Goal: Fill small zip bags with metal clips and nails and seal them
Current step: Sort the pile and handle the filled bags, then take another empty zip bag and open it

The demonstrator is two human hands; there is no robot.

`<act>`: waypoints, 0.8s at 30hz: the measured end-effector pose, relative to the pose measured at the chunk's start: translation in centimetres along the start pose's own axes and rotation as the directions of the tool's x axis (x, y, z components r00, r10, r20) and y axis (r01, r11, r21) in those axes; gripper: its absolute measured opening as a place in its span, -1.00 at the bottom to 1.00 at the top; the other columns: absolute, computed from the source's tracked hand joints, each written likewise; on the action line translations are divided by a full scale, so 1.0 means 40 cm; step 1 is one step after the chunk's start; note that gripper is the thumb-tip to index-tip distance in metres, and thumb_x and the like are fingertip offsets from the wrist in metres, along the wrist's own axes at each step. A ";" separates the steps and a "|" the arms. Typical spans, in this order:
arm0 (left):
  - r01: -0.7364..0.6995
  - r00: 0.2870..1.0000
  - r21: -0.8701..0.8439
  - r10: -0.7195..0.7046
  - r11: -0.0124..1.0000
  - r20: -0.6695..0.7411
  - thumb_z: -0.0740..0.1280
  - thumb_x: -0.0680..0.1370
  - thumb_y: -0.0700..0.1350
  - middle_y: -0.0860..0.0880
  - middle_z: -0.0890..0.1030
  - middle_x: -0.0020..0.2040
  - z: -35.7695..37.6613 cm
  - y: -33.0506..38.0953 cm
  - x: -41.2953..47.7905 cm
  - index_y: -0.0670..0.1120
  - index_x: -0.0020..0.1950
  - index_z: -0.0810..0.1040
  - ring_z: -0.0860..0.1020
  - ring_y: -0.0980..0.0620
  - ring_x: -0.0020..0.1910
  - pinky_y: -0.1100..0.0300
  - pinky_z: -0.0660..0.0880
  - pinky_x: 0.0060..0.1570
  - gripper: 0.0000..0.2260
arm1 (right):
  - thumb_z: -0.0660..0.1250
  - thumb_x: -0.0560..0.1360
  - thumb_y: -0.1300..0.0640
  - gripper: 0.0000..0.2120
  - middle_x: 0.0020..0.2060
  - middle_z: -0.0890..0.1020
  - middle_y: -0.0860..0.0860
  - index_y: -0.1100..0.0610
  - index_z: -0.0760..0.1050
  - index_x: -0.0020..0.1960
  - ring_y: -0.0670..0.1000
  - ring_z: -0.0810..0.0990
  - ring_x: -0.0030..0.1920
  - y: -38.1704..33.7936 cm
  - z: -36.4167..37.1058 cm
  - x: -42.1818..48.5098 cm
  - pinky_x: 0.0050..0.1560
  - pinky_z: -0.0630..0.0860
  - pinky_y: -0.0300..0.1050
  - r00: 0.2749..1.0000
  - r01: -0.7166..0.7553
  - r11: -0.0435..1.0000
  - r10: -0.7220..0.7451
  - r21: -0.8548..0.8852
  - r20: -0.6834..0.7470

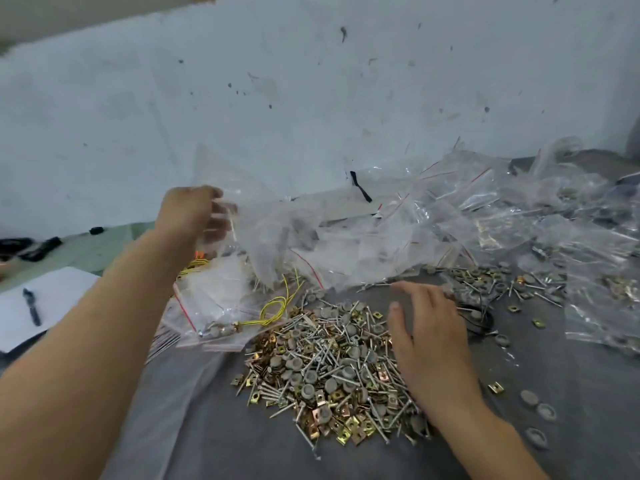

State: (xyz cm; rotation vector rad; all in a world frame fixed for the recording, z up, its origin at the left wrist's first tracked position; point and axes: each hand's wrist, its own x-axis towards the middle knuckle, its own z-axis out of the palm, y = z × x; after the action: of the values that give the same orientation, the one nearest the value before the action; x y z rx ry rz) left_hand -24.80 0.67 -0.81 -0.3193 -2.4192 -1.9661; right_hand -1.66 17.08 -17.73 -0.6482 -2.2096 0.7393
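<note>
l hand (194, 216) grips, seemingly, clear zip bag (256, 220); r hand (429, 334) flat over nail pile (322, 372).

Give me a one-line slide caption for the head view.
Left hand holds up a clear zip bag while the open right hand reaches over the heap of nails, clips and grey caps.

A scuffed pale wall (311, 81) rises behind the grey-covered table (571, 375).
</note>
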 end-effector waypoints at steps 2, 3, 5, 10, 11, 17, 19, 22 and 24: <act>0.132 0.987 0.063 -0.126 0.989 -0.097 0.21 0.61 -0.23 -0.15 0.58 -0.23 -0.073 -0.077 0.021 -0.23 0.11 0.54 0.54 -0.06 -0.44 0.07 0.57 -0.28 -0.84 | 0.09 0.62 -0.07 -0.65 0.27 0.46 -0.09 -0.05 0.38 0.37 -0.03 0.41 0.28 0.004 0.012 0.002 0.35 0.31 0.01 0.989 -0.044 0.998 0.050 -0.045 0.136; 0.193 0.974 0.091 -0.179 0.977 -0.142 0.19 0.62 -0.23 -0.15 0.56 -0.18 -0.104 -0.119 0.021 -0.26 0.12 0.51 0.56 -0.04 -0.46 0.04 0.58 -0.24 -0.83 | 0.07 0.63 -0.09 -0.63 0.30 0.44 -0.09 -0.06 0.35 0.40 -0.04 0.39 0.30 0.006 0.019 0.001 0.35 0.29 -0.01 0.979 -0.039 0.996 0.054 -0.079 0.198; 0.292 0.935 0.078 -0.268 0.953 -0.231 0.17 0.64 -0.22 -0.14 0.53 -0.19 -0.152 -0.197 0.005 -0.25 0.09 0.47 0.55 -0.02 -0.57 0.14 0.54 -0.35 -0.86 | 0.02 0.64 -0.15 -0.59 0.35 0.41 -0.10 -0.09 0.28 0.45 -0.06 0.37 0.34 0.006 0.036 -0.002 0.37 0.27 -0.05 0.949 -0.004 0.992 0.045 -0.129 0.312; 0.381 0.851 0.346 -0.178 0.857 -0.494 0.20 0.61 -0.09 -0.39 0.33 0.37 -0.179 -0.312 -0.038 -0.35 0.45 0.22 0.35 -0.38 0.32 -0.15 0.35 0.29 -0.50 | -0.12 0.62 -0.30 -0.44 0.53 0.26 -0.09 -0.14 0.10 0.56 -0.01 0.21 0.52 0.003 0.087 -0.017 0.54 0.10 0.07 0.869 0.122 0.981 -0.031 -0.153 0.495; 0.349 0.850 0.409 -0.100 0.843 -0.518 0.20 0.61 -0.10 -0.38 0.23 0.44 -0.165 -0.313 -0.057 -0.30 0.49 0.18 0.25 -0.37 0.40 -0.19 0.24 0.37 -0.49 | -0.13 0.61 -0.33 -0.41 0.57 0.19 -0.07 -0.14 0.05 0.59 0.01 0.14 0.55 0.005 0.096 -0.021 0.56 0.03 0.12 0.848 0.149 0.972 -0.031 -0.183 0.529; -0.256 0.928 0.621 0.369 0.741 -0.058 0.21 0.62 -0.14 -0.22 0.35 0.38 0.024 -0.311 -0.108 -0.13 0.39 0.39 0.36 -0.10 0.28 0.06 0.32 0.23 -0.66 | -0.08 0.62 -0.35 -0.40 0.59 0.13 -0.07 -0.15 0.05 0.59 0.03 0.05 0.58 0.019 0.111 -0.008 0.57 -0.14 0.16 0.804 0.186 0.954 -0.010 -0.236 0.594; -0.375 0.914 0.601 0.389 0.705 0.114 0.23 0.62 -0.13 -0.16 0.41 0.33 0.102 -0.305 -0.106 -0.10 0.36 0.44 0.39 -0.09 0.27 0.09 0.33 0.23 -0.69 | -0.06 0.62 -0.34 -0.43 0.57 0.18 -0.08 -0.17 0.09 0.57 0.03 0.10 0.56 0.019 0.107 0.002 0.57 -0.09 0.13 0.800 0.181 0.956 -0.006 -0.232 0.600; -0.483 0.870 0.660 0.405 0.576 0.283 0.24 0.61 -0.11 -0.18 0.43 0.31 0.195 -0.311 -0.091 -0.07 0.37 0.46 0.36 -0.16 0.33 -0.03 0.33 0.33 -0.68 | -0.05 0.65 -0.28 -0.50 0.51 0.29 -0.12 -0.18 0.16 0.54 0.01 0.20 0.51 0.021 0.104 0.014 0.53 0.07 0.07 0.810 0.174 0.963 -0.023 -0.203 0.586; -0.518 0.847 0.716 0.398 0.468 0.353 0.21 0.63 -0.05 -0.15 0.39 0.37 0.241 -0.316 -0.078 0.00 0.39 0.45 0.32 -0.16 0.39 -0.08 0.30 0.37 -0.68 | -0.04 0.67 -0.24 -0.55 0.46 0.34 -0.13 -0.18 0.18 0.53 0.00 0.26 0.46 0.024 0.102 0.021 0.48 0.15 0.04 0.821 0.171 0.967 -0.036 -0.186 0.570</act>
State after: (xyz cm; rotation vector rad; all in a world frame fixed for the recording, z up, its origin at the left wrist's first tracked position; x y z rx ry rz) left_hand -22.60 7.11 -15.50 -0.9559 -2.5906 -0.5356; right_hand -5.02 17.01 -20.37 -0.4433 -2.8889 0.6822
